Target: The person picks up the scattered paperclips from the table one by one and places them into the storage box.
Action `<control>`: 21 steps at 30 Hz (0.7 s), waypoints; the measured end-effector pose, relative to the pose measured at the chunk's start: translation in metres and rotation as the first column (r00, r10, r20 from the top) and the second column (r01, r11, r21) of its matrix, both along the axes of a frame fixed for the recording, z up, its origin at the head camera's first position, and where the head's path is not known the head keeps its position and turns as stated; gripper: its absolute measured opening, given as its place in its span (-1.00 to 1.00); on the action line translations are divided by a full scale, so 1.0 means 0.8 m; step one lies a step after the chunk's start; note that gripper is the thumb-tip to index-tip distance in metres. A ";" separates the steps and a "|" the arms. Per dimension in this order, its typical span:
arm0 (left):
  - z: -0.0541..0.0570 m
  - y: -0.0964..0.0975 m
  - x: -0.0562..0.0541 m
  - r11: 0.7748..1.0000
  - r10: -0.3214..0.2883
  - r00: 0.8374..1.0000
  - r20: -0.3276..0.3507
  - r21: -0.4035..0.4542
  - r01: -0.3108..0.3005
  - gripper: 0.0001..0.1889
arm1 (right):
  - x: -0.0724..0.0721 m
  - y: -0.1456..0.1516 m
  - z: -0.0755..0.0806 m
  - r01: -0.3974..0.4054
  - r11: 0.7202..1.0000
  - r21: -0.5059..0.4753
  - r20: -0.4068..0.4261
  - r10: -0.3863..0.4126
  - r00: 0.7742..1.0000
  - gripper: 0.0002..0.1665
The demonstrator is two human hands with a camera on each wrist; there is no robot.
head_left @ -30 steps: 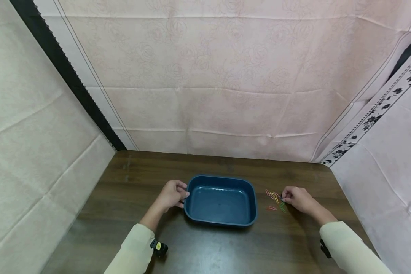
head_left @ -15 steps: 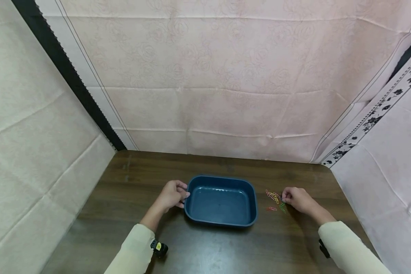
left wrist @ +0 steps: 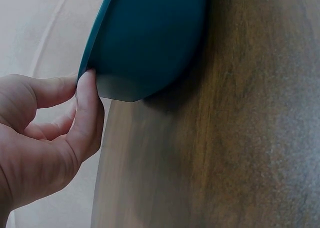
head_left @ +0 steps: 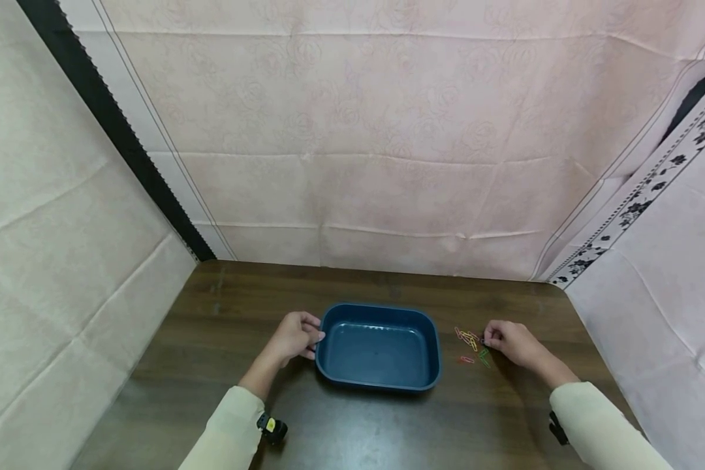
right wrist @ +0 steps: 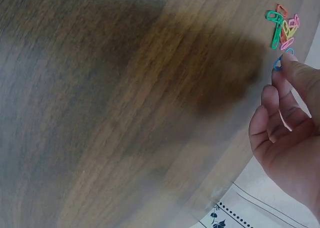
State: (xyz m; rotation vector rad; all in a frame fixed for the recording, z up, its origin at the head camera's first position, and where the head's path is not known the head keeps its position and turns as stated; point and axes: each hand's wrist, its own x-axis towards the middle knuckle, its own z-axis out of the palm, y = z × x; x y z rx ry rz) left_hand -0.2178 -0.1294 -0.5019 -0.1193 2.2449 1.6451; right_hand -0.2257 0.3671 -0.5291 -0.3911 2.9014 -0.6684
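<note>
In the head view a dark blue rectangular tray (head_left: 379, 356) sits on the table. My left hand (head_left: 292, 337) pinches its left rim between thumb and fingers; the left wrist view shows the thumb and a finger on the tray's rim (left wrist: 95, 38). To the right of the tray, my right hand (head_left: 511, 342) is at a small group of coloured paper clips. In the right wrist view its thumb and index finger pinch a blue paper clip (right wrist: 276, 64). Beside it lie green paper clips (right wrist: 276, 34), a yellow paper clip (right wrist: 286, 27) and several pink and orange ones.
The brown wooden table (head_left: 352, 431) has its far edge behind the tray. Pale patterned cloth (head_left: 352, 130) hangs along the back, with more cloth at both sides. One pinkish-red paper clip (head_left: 467, 360) lies slightly apart from the group, nearer the tray.
</note>
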 end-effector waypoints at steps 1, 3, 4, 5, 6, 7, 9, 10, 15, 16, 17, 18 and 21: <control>0.000 0.000 0.000 1.000 0.001 1.000 0.000 0.001 -0.001 -0.72 | 0.000 0.000 0.001 -0.003 1.000 -0.005 -0.013 0.002 1.000 -0.82; 0.000 -0.001 0.000 1.000 0.002 1.000 -0.002 0.001 -0.002 -0.72 | 0.001 -0.001 0.004 -0.006 1.000 -0.016 -0.040 0.005 0.999 -0.82; -0.001 -0.001 0.000 1.000 0.005 1.000 -0.001 0.002 -0.005 -0.72 | 0.001 -0.002 0.005 0.000 1.000 -0.022 -0.050 -0.001 0.999 -0.81; -0.002 -0.001 -0.001 1.000 0.006 1.000 0.000 0.002 -0.006 -0.72 | 0.001 -0.003 0.006 0.007 1.000 -0.027 -0.061 -0.008 0.998 -0.81; -0.002 -0.001 -0.001 1.000 0.006 1.000 -0.001 0.001 -0.006 -0.72 | 0.001 -0.003 0.007 0.008 0.999 -0.031 -0.067 -0.010 0.998 -0.81; -0.002 -0.001 -0.001 1.000 0.007 1.000 0.001 0.002 -0.007 -0.72 | 0.001 -0.004 0.008 0.006 0.999 -0.035 -0.072 -0.009 0.997 -0.82; -0.002 0.000 -0.001 1.000 0.008 1.000 0.004 0.003 -0.008 -0.72 | 0.002 -0.006 0.010 0.014 0.999 -0.038 -0.071 -0.017 0.997 -0.82; -0.002 0.000 -0.001 1.000 0.008 1.000 0.004 0.002 -0.008 -0.72 | 0.001 -0.008 0.011 0.019 0.999 -0.039 -0.071 -0.022 0.997 -0.83; 0.000 0.000 0.001 1.000 0.006 1.000 0.005 0.004 -0.006 -0.73 | 0.002 -0.017 0.019 0.013 0.998 -0.060 -0.088 -0.018 0.996 -0.86; 0.000 0.000 0.001 1.000 0.007 1.000 0.006 0.005 -0.007 -0.73 | 0.002 -0.019 0.021 0.010 0.998 -0.067 -0.093 -0.016 0.996 -0.86; 0.000 0.000 0.001 1.000 0.005 1.000 0.006 0.005 -0.005 -0.72 | 0.002 -0.021 0.023 0.009 0.997 -0.074 -0.098 -0.016 0.995 -0.86; 0.000 0.000 0.001 1.000 0.004 1.000 0.007 0.005 -0.004 -0.72 | 0.001 -0.024 0.025 0.005 0.997 -0.081 -0.106 -0.014 0.994 -0.87; 0.001 0.000 0.001 1.000 0.004 1.000 0.004 0.004 -0.004 -0.72 | 0.000 -0.031 0.033 -0.004 0.994 -0.105 -0.115 -0.008 0.993 -0.88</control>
